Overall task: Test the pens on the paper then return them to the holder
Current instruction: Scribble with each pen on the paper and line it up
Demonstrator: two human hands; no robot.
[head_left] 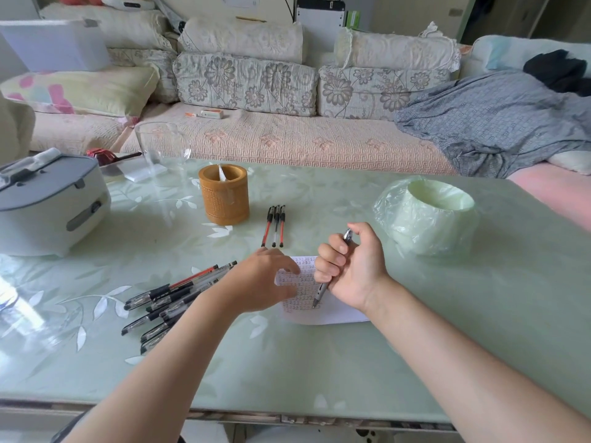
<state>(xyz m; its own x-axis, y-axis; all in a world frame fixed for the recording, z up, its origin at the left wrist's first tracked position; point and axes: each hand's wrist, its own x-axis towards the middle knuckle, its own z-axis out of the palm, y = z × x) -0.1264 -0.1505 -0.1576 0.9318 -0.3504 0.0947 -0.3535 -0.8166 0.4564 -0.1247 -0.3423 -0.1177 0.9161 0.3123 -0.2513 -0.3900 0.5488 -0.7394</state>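
The right hand [353,266] grips a pen [323,290], tip on the paper [307,302]. The left hand [265,279], fingers relaxed, rests on the paper beside it; more pens [169,298] lie to its left.

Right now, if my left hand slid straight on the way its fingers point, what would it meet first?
Probably your right hand, which grips the pen: your left hand lies on the paper with its fingers aimed at those knuckles, though depth is unclear.
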